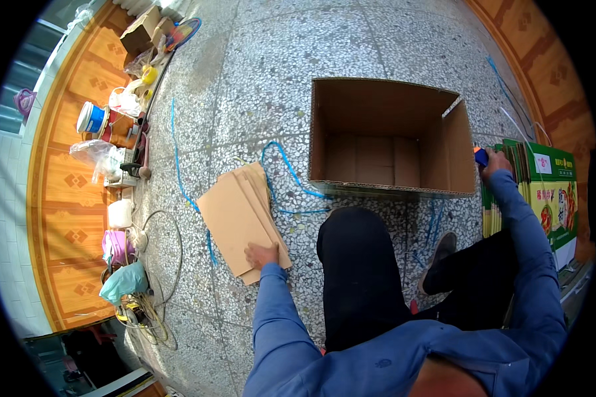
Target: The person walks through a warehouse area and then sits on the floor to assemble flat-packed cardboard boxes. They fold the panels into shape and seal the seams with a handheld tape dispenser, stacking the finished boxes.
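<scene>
My left hand (263, 254) rests on top of a loose stack of flat brown cardboard sheets (235, 215), near its lower edge, fingers lying on the top sheet. My right hand (494, 163) is closed around a small blue and orange tool (481, 157), whose kind I cannot make out because the fingers cover part of it. That hand is just right of a large open cardboard box (391, 188), its inside bare. Beside the right forearm stands a row of flattened green printed cartons (526, 175).
Blue strapping strips (291, 173) lie loose on the speckled floor (298, 46). Along the left wall are a paint bucket (91, 118), a pink bag, a teal bag (124, 283), coiled hose (172, 264) and a racket (183, 33). My knee (356, 245) is close to the box.
</scene>
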Demonstrator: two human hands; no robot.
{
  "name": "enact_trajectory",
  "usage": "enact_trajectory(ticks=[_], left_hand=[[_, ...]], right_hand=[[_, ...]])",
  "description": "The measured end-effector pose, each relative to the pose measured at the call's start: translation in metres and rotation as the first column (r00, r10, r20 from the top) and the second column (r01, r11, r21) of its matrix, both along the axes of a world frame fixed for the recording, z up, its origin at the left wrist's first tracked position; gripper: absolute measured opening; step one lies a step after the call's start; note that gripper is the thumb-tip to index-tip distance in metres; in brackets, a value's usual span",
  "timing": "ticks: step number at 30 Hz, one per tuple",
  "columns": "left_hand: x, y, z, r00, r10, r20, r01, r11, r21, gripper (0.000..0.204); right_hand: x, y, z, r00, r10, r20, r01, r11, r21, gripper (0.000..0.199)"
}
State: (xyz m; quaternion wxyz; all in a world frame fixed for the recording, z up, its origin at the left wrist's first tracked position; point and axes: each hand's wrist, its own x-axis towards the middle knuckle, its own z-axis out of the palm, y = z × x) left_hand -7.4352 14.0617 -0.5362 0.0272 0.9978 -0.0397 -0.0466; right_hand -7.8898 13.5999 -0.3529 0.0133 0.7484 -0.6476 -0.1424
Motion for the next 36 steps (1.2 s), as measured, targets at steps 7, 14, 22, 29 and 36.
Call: enact_trajectory(ticks=[7, 14, 22, 29, 36], left_hand=[[-0.008, 0.016, 0.011, 0.992, 0.044, -0.119, -0.039, 0.998, 0.049, 0.065], [-0.007, 0.030, 0.000, 0.995, -0.052, -0.087, 0.055, 0.998, 0.032, 0.041], [0.011, 0.074, 0.038, 0.961, -0.277, 0.022, 0.272, 0.921, -0.280, 0.032], [0.028, 0.105, 0.083, 0.957, -0.290, 0.013, 0.279, 0.904, -0.323, 0.039], [0.037, 0.111, 0.057, 0.922, -0.386, -0.025, 0.352, 0.866, -0.355, 0.040]], right_hand=[[-0.007, 0.021, 0.011, 0.999, -0.038, 0.012, 0.038, 0.999, -0.012, 0.050], [-0.008, 0.043, 0.027, 0.999, -0.032, 0.027, 0.032, 0.999, -0.015, 0.049], [-0.040, 0.039, 0.027, 0.989, -0.074, 0.126, 0.078, 0.997, -0.020, 0.047], [-0.057, 0.034, 0.039, 0.970, -0.058, 0.236, 0.075, 0.995, -0.062, 0.046], [-0.061, 0.040, 0.048, 0.960, -0.047, 0.277, 0.057, 0.998, -0.028, 0.044]])
